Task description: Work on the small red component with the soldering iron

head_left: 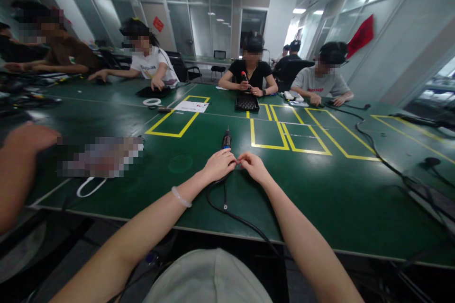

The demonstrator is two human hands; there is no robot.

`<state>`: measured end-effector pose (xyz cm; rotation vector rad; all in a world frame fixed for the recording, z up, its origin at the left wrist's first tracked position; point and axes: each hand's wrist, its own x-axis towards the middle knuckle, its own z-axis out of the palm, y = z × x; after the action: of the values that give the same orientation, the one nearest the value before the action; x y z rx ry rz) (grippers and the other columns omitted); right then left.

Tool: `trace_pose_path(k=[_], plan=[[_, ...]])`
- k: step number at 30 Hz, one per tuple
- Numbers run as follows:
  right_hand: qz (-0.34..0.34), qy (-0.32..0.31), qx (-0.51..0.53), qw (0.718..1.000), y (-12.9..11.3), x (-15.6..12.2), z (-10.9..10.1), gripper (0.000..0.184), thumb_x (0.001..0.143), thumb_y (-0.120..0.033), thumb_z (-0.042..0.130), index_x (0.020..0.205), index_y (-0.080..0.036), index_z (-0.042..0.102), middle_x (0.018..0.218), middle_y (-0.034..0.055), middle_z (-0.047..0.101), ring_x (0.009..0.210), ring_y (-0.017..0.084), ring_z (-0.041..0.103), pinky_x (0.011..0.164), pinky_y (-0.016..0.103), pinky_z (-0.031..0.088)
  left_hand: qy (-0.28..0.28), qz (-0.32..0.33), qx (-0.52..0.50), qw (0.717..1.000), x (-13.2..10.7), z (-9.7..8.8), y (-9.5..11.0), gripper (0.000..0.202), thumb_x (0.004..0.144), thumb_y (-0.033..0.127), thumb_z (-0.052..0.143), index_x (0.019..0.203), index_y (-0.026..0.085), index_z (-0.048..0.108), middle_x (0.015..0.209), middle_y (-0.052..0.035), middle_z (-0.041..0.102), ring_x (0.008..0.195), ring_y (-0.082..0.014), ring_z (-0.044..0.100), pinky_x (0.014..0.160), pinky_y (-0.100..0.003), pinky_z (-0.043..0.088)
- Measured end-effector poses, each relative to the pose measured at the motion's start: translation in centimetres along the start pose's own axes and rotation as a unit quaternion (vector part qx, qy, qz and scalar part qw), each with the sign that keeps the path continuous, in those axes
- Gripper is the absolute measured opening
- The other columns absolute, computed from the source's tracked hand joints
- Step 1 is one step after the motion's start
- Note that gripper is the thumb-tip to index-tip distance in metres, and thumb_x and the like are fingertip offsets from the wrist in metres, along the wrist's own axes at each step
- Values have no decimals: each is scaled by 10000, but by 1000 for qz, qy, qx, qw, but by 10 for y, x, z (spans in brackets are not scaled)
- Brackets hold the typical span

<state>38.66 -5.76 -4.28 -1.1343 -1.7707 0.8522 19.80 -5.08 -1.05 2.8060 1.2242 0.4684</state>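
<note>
My left hand [219, 164] and my right hand [251, 165] meet fingertip to fingertip on the green table [320, 189], both pinched closed around something too small to make out. Just beyond my left hand lies a dark corded tool [226, 140] pointing away from me. Its black cable [227, 208] loops back under my left wrist, which wears a pale bracelet [181, 197], and runs off the near table edge.
Yellow tape rectangles [284, 135] mark the table ahead. Several people sit round the far side; one holds a red tool above a black tray [247, 102]. Another person's arm [17, 170] reaches in at left. Black cables [387, 161] cross the right side.
</note>
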Motion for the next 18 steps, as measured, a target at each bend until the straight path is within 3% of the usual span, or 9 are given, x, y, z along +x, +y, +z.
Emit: trace_pose_path(k=[6,13,18], plan=[[15,-15,4,1000,-10,-3,-1,167,794,-167,475,904,-175,600,818,18,693,651,123,612,683,266,483,-23,-10,8,1000,-30,-20,-38,378,949,355,334,1062,226,670,1164,-16,645,1314,-201,391,1159,-343,207],[16,-27,-20,999,-13,-5,-1,154,809,-175,483,868,-180,626,820,18,691,665,130,619,694,267,477,-113,-106,31,987,-71,-46,-120,517,951,469,254,1295,234,559,1462,-23,435,1424,-224,212,1163,-392,182],[19,-26,-25,999,-13,-5,-2,151,807,-175,485,853,-180,629,808,15,688,650,130,613,680,258,473,-137,-122,78,980,-95,-67,-175,541,929,466,283,1327,204,539,1494,-55,388,1421,-232,235,1152,-408,197]])
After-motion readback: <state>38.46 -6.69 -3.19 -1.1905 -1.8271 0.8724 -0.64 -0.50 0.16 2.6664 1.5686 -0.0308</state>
